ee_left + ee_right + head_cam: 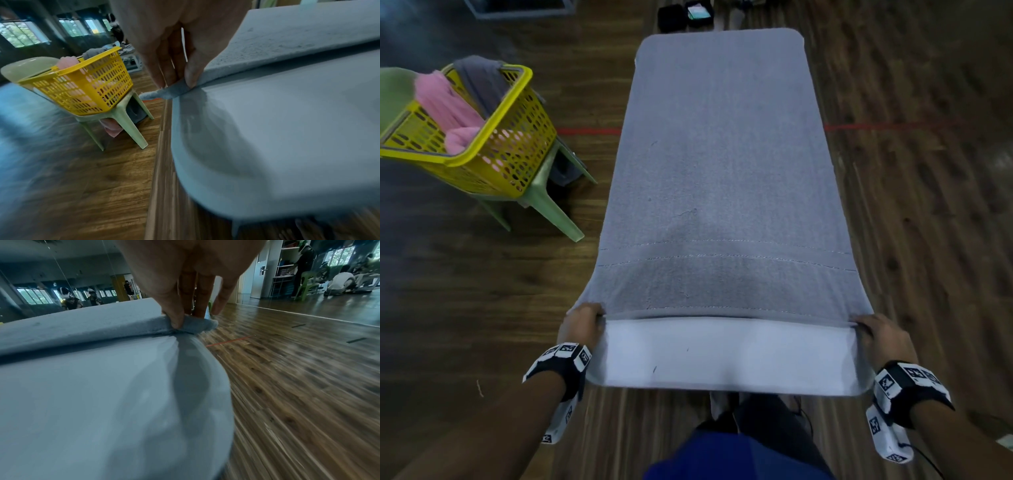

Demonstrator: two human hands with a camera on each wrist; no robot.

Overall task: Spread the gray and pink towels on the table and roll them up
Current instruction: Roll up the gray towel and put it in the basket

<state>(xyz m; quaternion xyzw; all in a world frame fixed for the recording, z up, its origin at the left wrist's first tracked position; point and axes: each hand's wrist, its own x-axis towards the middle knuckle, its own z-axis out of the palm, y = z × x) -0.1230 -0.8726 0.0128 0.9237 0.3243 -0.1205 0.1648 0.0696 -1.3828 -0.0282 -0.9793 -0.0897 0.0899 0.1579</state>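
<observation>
The left hand [582, 325] and right hand [883, 334] each pinch a near corner of the gray towel [722, 171], whose long axis extends straight ahead of them across the tabletop [722, 353].

- No words, brand names or numbers could be read anywhere in the three views.
- The wristbands [567, 356] carried black-and-white square code markers, patterns only, with no letters or digits on them.
- A small sheet hung on the door [262, 270] in the right wrist view, too small and blurred to make out.
- The red line [589, 131] on the floor was a plain stripe without lettering.
</observation>
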